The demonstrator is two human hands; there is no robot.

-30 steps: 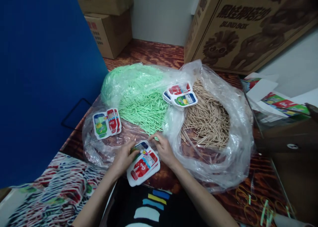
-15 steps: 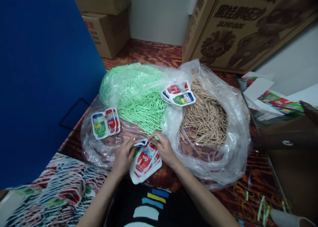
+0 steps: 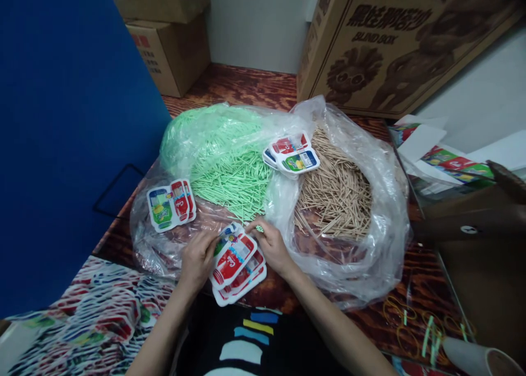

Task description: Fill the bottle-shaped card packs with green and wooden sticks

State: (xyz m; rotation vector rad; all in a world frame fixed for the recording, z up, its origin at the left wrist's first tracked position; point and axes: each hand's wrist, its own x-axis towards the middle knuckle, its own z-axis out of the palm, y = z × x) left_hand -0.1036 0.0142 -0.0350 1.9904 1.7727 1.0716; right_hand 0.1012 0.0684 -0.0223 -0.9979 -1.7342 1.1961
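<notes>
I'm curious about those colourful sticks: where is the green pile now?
In the head view, the green sticks lie in a clear bag left of centre, just beyond the card packs, with tan sticks on their right.

Both bare forearms reach forward from below and converge. The left hand (image 3: pixel 198 258) lies knuckles up, its fingers curled inward in a grip. The right hand (image 3: pixel 272 245) sits near it, fingers bent and thumb pinching toward the left.

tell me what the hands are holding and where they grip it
A small stack of white plastic trays with red bottle labels: left hand grips its left edge, right hand its upper right edge.
</notes>
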